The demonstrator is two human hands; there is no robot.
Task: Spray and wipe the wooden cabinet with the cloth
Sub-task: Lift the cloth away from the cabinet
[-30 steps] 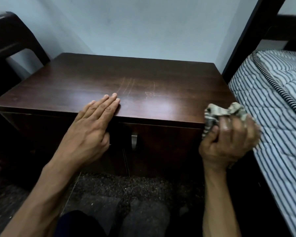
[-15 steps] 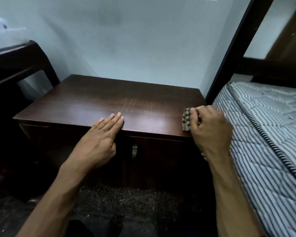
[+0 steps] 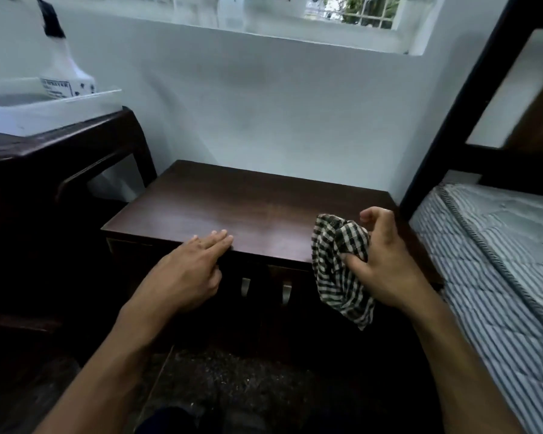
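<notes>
The spray bottle [image 3: 61,62] was blurred, its label unreadable and its base hidden behind a white tray [image 3: 44,109]. The right hand [image 3: 386,261] covered part of the cloth [image 3: 336,261]. The mattress [image 3: 499,277] ran off frame.

Single head view looks forward and down, close above the cabinet [image 3: 232,211]

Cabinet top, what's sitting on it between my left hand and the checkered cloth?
Nothing. In the head view, the cabinet top is bare dark wood between the left hand, flat at the front edge, and the checkered cloth held in the right hand.
</notes>
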